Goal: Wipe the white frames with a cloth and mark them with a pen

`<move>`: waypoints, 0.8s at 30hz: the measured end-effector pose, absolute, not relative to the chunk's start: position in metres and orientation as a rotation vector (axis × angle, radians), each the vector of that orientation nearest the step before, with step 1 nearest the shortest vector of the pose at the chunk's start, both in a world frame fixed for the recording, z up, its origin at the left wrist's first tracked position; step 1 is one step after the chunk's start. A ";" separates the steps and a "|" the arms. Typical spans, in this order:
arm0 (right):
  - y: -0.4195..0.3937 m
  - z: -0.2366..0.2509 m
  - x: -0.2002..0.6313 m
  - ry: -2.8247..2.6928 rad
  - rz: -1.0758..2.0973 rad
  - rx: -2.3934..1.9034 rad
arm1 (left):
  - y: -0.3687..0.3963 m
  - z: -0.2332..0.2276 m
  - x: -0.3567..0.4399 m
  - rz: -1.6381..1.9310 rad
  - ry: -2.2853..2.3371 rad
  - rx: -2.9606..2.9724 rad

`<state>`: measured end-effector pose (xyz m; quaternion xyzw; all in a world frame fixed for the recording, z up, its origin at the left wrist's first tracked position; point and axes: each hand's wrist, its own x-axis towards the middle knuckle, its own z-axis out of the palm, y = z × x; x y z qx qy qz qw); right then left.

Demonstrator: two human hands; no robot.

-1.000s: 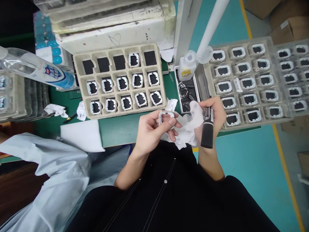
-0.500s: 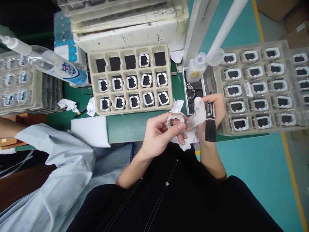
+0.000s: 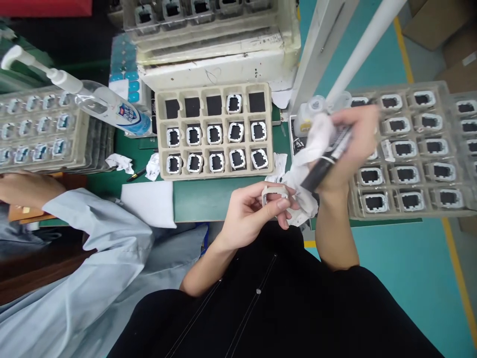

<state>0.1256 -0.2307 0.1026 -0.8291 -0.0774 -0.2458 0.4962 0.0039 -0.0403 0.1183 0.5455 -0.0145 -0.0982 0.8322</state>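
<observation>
My left hand (image 3: 250,211) pinches a small white frame part (image 3: 273,195) just past the front edge of the green table (image 3: 208,196). My right hand (image 3: 352,144), blurred with motion, is raised over the right tray and holds a black marker (image 3: 323,166) together with a crumpled white wipe (image 3: 309,149). The wipe trails down to the frame part. A beige compartment tray (image 3: 215,130) with several white frame parts lies just behind my left hand.
A clear tray (image 3: 406,154) of more frame parts lies at right, beside a small white bottle (image 3: 303,117) and two slanted white posts (image 3: 357,47). A spray bottle (image 3: 100,107) and stacked trays (image 3: 40,134) are at left. A co-worker's pale-blue sleeve (image 3: 85,258) fills the lower left.
My right hand has swung up and to the right with the marker and wipe, away from the frame part. The view has shifted, so everything sits lower and further right. My left hand keeps its hold.
</observation>
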 end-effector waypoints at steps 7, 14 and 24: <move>-0.232 0.077 0.078 -0.350 -0.623 -2.309 | -0.038 0.116 0.006 -0.165 -0.060 1.172; -0.245 0.078 0.042 -0.220 -0.637 -2.211 | -0.038 0.116 0.004 -0.226 -0.037 1.113; -0.229 0.082 0.034 -0.183 -0.445 -2.150 | -0.040 0.113 0.000 -0.214 -0.048 0.996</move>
